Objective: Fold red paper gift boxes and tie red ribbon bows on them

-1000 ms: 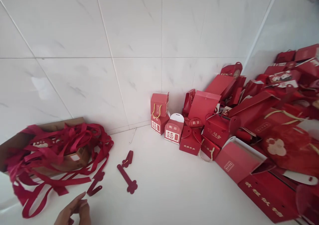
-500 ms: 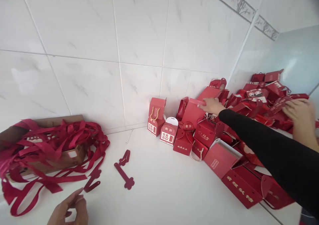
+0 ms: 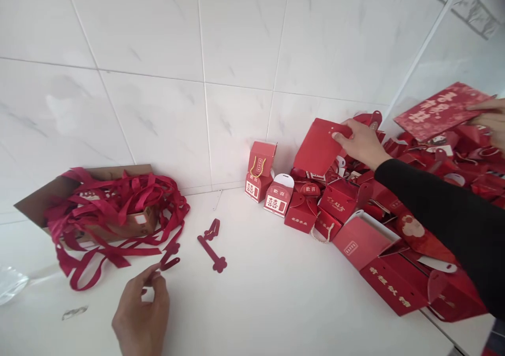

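Grasping one corner of a flat red box [image 3: 317, 148], the black-sleeved right hand [image 3: 361, 144] holds it tilted above the pile of red boxes [image 3: 355, 224]. Low over the white counter [image 3: 268, 303], the left hand [image 3: 140, 314] has its fingertips drawn together at the near end of a red paper tab [image 3: 170, 263]; actual grip cannot be determined. At far right, another person's hand [image 3: 489, 117] holds a red printed card [image 3: 437, 111]. A ribbon tangle [image 3: 118, 209] lies beside the tab

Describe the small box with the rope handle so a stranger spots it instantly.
Against the tiled wall, at the red pile's left end, two small boxes are stacked. It is the top box: gold rope handle, while neighbours stand on the counter.
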The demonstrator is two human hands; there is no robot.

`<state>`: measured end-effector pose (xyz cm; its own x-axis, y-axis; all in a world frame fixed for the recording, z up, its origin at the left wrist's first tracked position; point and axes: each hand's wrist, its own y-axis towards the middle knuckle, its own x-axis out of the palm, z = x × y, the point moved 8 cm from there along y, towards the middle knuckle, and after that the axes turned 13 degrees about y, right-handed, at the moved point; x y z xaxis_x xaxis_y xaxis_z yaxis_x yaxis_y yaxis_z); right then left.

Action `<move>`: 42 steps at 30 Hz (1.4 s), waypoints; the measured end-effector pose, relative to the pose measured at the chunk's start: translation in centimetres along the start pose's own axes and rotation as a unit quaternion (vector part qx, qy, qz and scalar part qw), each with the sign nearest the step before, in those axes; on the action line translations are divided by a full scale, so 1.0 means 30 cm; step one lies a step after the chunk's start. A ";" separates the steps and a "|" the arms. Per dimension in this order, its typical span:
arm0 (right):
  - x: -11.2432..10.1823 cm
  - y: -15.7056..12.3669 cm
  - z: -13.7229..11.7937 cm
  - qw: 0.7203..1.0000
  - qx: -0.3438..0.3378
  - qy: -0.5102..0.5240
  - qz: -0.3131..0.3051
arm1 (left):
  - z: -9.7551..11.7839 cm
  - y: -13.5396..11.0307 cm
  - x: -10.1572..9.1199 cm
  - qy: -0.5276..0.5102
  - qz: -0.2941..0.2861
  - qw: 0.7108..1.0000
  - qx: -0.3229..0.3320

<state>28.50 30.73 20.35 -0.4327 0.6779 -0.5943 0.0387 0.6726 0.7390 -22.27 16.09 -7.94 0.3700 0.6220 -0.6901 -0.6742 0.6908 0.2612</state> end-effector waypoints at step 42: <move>0.370 -0.876 -0.468 0.734 0.285 0.508 -0.349 | 0.346 -0.399 0.061 -0.365 -0.347 0.845 0.179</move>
<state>10.02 16.39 -1.21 -0.9634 -0.2678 -0.0079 -0.2670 0.9620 -0.0570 -6.90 12.80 -5.33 0.9808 -0.0078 -0.1950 0.0560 0.9685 0.2428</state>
